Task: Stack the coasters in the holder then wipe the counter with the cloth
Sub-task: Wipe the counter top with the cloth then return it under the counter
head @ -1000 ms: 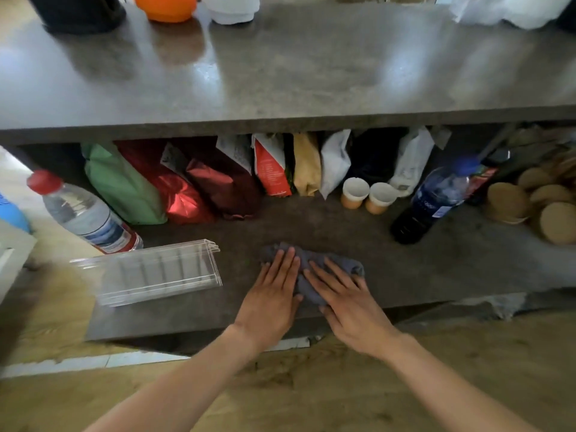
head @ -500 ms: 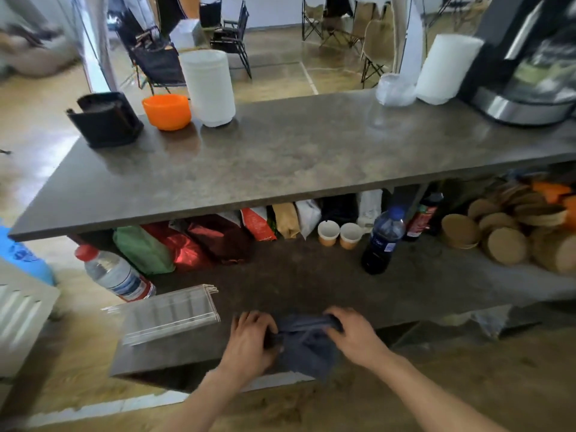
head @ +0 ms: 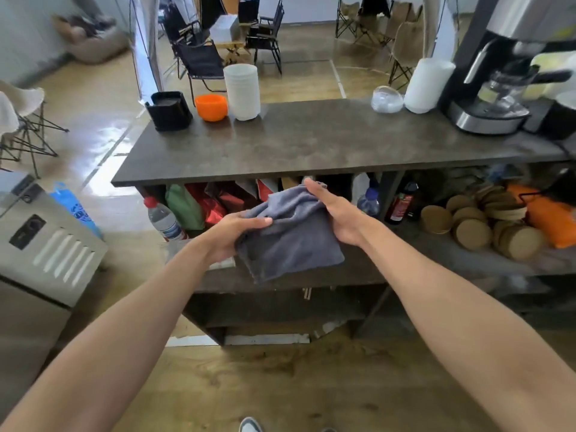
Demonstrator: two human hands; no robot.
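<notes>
A grey cloth hangs in the air in front of the lower shelf, held between both hands. My left hand pinches its left edge with thumb on top. My right hand grips its upper right side, fingers reaching to the top corner. The dark brown counter lies beyond and above the cloth. A black holder with dark coasters inside stands at the counter's far left corner.
On the counter: an orange bowl, a white cup stack, a clear lid, a white roll, a coffee machine. The lower shelf holds bags, bottles and cork discs. A grey appliance stands left.
Both hands lifted the cloth off the lower shelf and raised it into the air. The view rose and pulled back, so the whole counter top now shows.
</notes>
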